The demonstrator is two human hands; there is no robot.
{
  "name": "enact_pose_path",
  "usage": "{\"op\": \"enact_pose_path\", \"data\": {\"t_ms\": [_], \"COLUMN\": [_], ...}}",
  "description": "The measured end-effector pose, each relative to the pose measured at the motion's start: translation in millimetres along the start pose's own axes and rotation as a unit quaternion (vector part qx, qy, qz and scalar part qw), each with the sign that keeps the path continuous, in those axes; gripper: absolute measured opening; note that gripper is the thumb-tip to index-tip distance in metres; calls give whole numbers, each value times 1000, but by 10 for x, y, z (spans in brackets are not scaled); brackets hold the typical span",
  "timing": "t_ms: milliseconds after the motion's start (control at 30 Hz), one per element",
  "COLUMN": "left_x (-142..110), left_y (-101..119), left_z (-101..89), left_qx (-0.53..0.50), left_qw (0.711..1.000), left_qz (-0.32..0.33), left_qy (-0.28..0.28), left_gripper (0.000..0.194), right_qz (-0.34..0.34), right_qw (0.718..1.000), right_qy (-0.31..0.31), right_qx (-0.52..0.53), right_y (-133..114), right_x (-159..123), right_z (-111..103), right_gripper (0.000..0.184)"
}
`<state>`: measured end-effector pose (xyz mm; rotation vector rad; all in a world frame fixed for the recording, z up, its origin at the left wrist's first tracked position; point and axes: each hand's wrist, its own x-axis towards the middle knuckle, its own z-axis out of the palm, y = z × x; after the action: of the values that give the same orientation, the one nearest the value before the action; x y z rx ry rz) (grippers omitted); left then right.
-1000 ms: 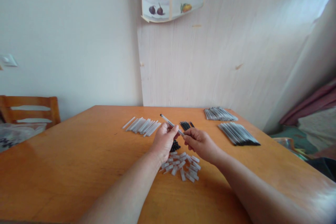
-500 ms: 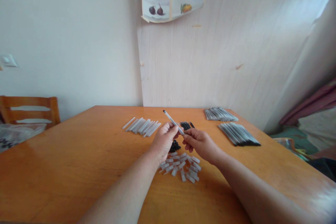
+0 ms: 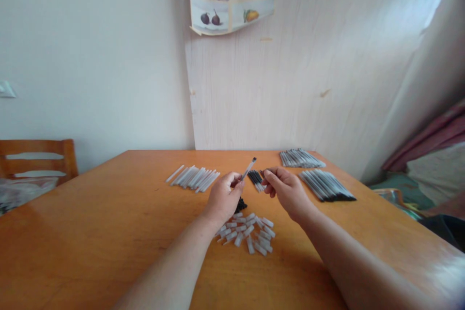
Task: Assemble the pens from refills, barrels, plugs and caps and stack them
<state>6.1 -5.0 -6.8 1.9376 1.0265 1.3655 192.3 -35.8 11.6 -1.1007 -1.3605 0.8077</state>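
My left hand is closed around a clear pen with a black end, which slants up and to the right. My right hand is apart from it, thumb and index finger pinched together. A small dark tip shows at those fingertips, but I cannot tell whether it is gripped or lies behind them. Just left of the right fingers lies a row of black refills. Small black pieces are heaped below my left hand, partly hidden by it. Nearer me, whitish pen caps are scattered.
Clear empty pen barrels lie in a row on the wooden table at left. Two stacks of pens, a near one and a far one, lie at right. A wooden chair stands beyond the left edge.
My right hand has let go of the pen and moved right, toward the refills. The pen in my left hand has swung from leaning left to leaning right. The view has shifted slightly.
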Motion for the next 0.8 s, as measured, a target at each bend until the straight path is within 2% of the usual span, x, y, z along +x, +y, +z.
{"op": "enact_pose_path", "data": {"t_ms": [167,367,567,800], "left_x": [-2,16,36,29], "left_y": [18,-16,-50,-88], "left_z": [-48,-90,-125,-115], "left_qx": [179,322,359,353], "left_qw": [981,941,927,928], "left_qz": [74,100,104,118], "left_qy": [-21,-25,-11,-5], "left_gripper": [12,12,13,14], "right_qz": [-10,4,-8,-1], "right_qw": [999,986,960,947], "right_qy": [16,-24,-62,-88], "right_qx": [-28,-164,-273,-309], "right_y": [-23,5,42,31], "right_x": [18,43,71,48], "right_z": [-38,-70,-116,-105], "right_gripper": [34,21,18,18]}}
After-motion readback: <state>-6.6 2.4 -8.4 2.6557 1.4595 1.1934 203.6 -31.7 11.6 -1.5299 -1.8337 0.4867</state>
